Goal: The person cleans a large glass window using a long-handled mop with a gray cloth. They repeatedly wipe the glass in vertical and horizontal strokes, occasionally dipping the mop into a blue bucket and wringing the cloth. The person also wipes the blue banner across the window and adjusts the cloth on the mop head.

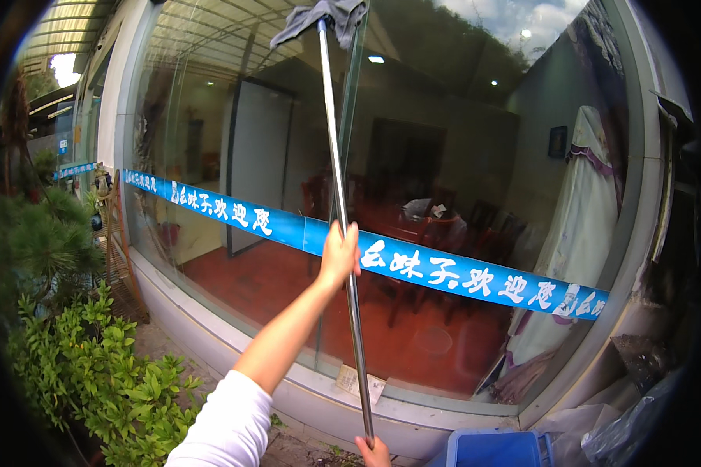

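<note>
My left hand (339, 252) grips a shiny metal pole (357, 344) about midway along, its arm stretched forward in a white sleeve. Lower down, at the bottom edge of the view, my right hand (374, 452) is closed around the same pole, partly cut off. The pole rises steeply in front of a large glass window (444, 163). A grey cloth (343, 16) is draped over the pole's upper end, by the top of the picture, and looks to be against the pane. Behind my left hand, a blue strip (228, 211) with white writing crosses the glass.
Leafy shrubs (117, 373) grow at the left, close to the window's pale sill (210, 344). A blue plastic bin (490, 448) and clear plastic sheeting (625, 429) are at lower right. Through the glass show a table with chairs (409, 225) and a curtain (555, 262).
</note>
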